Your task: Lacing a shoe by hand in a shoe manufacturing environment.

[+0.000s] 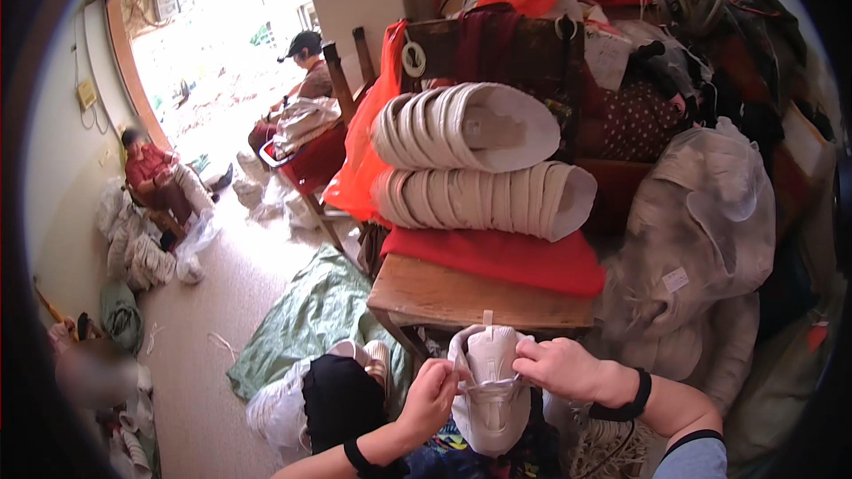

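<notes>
A white sneaker upper [499, 426] rests above my lap, toe toward me and tongue upright between my hands. A pale shoelace [493, 383] runs across its front. At the shoe's left edge, my left hand [429, 401] is closed in a pinch on the lace. Opposite it, my right hand [561, 369] pinches the lace side of the shoe with thumb and forefinger. The exact lace ends are too small to make out. Both wrists wear black bands.
Two nested rows of white shoe uppers [461, 204] lie on a red cloth [497, 259] over a wooden chair [479, 291]. Plastic-wrapped bundles [701, 231] stand at right. A green sheet [306, 319] covers floor at left. Two people [161, 168] sit farther off near the bright doorway.
</notes>
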Available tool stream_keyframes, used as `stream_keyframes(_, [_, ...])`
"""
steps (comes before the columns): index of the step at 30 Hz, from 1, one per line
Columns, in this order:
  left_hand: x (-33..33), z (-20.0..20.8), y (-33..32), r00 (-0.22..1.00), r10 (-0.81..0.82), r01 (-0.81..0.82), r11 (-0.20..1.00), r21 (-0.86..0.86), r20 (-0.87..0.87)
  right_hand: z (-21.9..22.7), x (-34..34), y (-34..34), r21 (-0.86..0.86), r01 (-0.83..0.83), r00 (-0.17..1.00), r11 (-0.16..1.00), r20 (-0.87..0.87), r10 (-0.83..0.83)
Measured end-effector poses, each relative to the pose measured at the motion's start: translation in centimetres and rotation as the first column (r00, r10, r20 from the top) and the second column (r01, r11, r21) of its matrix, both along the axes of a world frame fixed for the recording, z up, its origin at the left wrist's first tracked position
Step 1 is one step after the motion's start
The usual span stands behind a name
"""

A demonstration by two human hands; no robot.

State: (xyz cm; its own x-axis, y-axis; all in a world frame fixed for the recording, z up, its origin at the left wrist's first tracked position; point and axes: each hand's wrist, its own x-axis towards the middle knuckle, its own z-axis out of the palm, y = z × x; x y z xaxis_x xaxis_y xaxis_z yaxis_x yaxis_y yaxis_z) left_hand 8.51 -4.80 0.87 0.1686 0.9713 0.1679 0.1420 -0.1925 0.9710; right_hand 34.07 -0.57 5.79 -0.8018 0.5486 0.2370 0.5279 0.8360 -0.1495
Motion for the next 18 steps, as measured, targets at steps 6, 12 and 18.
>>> stream_keyframes(6, [0.4,-1.8,0.4,0.999,0.041,-0.041,0.999,0.01,-0.036,0.5,-0.1,0.2,-0.29,-0.017,0.99,0.957,-0.142,-0.025])
stream_keyframes(12, [0.4,-0.5,-0.9,0.999,-0.045,0.042,0.946,-0.321,-0.002,-0.7,-1.5,-1.6,-0.613,0.168,0.888,0.772,-0.246,-0.389])
stream_keyframes(18, [-0.3,0.6,-0.8,0.995,0.023,-0.051,0.953,-0.299,-0.098,2.4,-2.9,-0.3,-0.52,-0.115,0.705,0.846,-0.643,-0.299])
